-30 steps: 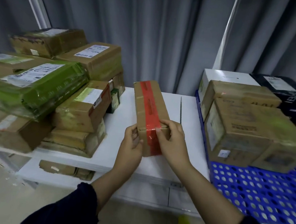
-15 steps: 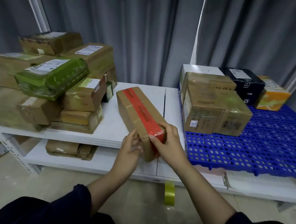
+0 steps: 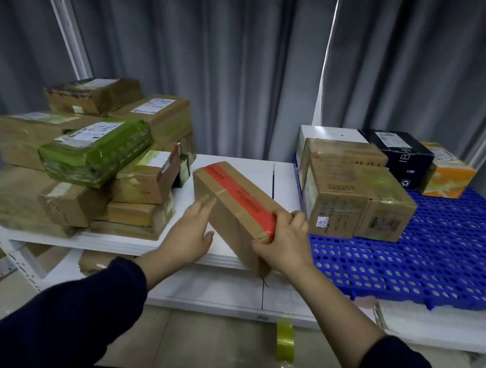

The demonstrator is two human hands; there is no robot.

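Note:
A long cardboard box (image 3: 226, 212) with a red tape strip along its top is held over the white shelf (image 3: 115, 245), tilted with its far end toward the left. My right hand (image 3: 285, 242) grips its near end, fingers curled over the red tape. My left hand (image 3: 193, 229) lies flat against the box's left side with straight fingers.
A pile of taped cardboard parcels (image 3: 143, 179), one wrapped in green film (image 3: 95, 153), fills the shelf's left. On the right a blue perforated pallet (image 3: 438, 258) carries brown boxes (image 3: 354, 201), a black box (image 3: 400, 158) and an orange box (image 3: 446, 175). Grey curtains hang behind.
The box has been lowered and tipped flatter, its far end swinging left. My left hand slid from the near end up along the box's left side and opened flat.

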